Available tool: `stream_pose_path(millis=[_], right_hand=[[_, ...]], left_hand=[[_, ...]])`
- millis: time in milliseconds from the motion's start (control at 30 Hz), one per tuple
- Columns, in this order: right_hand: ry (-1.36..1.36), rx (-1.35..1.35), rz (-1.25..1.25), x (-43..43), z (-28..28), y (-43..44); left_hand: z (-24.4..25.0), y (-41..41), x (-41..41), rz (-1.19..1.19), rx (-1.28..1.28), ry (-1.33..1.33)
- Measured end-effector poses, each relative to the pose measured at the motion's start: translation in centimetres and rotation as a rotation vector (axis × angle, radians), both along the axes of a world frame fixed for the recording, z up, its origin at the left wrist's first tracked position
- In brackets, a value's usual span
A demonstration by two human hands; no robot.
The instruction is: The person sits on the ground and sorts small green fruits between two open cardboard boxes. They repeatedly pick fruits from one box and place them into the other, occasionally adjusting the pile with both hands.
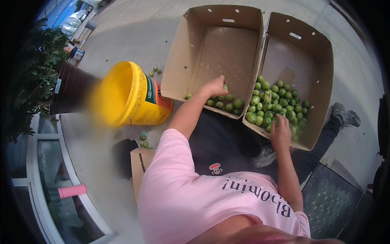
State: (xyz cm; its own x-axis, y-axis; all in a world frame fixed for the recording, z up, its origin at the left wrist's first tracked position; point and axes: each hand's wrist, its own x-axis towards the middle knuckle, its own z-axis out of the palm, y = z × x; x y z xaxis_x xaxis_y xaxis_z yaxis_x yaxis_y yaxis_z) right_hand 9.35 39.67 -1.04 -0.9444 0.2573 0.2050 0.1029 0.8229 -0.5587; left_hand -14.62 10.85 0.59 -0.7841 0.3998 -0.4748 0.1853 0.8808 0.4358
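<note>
Two open cardboard boxes lie side by side before me. Over the near end of the left box (230,45) is my left hand (215,86), its thumb and fingers around a green tomato (225,87). Several more green tomatoes (238,103) lie below it along the near wall. The right box (320,61) holds a large heap of green tomatoes (277,107) at its near end. My right hand (281,132) reaches over that box's near wall onto the heap. Its thumb and fingers are apart beside a tomato; whether they grip it is unclear.
A yellow plastic bucket (152,106) lies tipped left of the boxes. Loose green tomatoes (155,70) dot the concrete floor. Another cardboard box (137,174) stands by my left side. A potted plant (45,76), a glazed frame (61,140) and a pink cup (72,191) are farther left.
</note>
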Motion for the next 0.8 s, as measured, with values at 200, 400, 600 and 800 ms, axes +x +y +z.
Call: stream_pose_path(millis=[200,400,600,800], right_hand=[[0.071,-0.025,0.058,0.2,0.7,0.1],[0.06,-0.316,0.46,2.4,6.3,-3.9],[0.116,-0.257,0.669,4.0,8.0,-6.3],[0.221,0.066,0.232,0.3,6.0,-1.7]], left_hand=[[5.5,0.5,14.2,0.442,1.092,-0.282],[3.3,1.1,23.2,0.536,1.178,-0.437],[4.9,2.8,24.2,0.351,1.209,-0.467],[4.8,0.5,22.1,0.472,0.97,0.034]])
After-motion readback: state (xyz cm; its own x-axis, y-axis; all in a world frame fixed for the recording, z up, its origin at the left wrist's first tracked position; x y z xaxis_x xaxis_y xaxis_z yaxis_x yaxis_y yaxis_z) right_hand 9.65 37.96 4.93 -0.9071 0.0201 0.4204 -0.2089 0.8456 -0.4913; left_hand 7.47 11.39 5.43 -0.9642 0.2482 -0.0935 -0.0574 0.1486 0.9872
